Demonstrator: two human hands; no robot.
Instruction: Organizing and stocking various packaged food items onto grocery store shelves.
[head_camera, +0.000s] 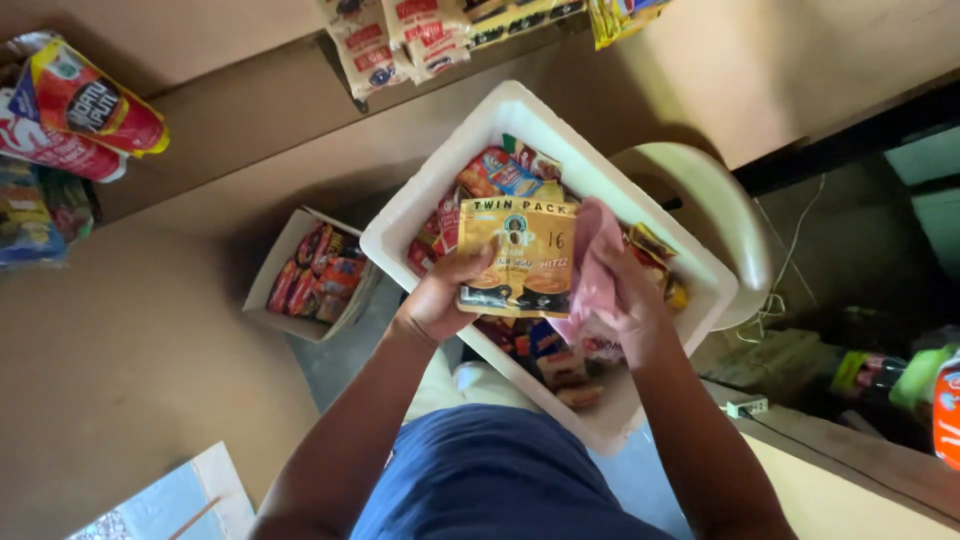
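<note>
Left grip (440, 295) pinching gold packet (517, 258), right grip (625, 300) clutching pink cloth (597, 262) beside it, above white box (420, 205).

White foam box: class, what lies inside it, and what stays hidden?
Inside the white foam box lie red and orange snack packets. The left hand holds a gold sachet above them; the right hand holds a pink cloth. Both cover the packets beneath.
</note>
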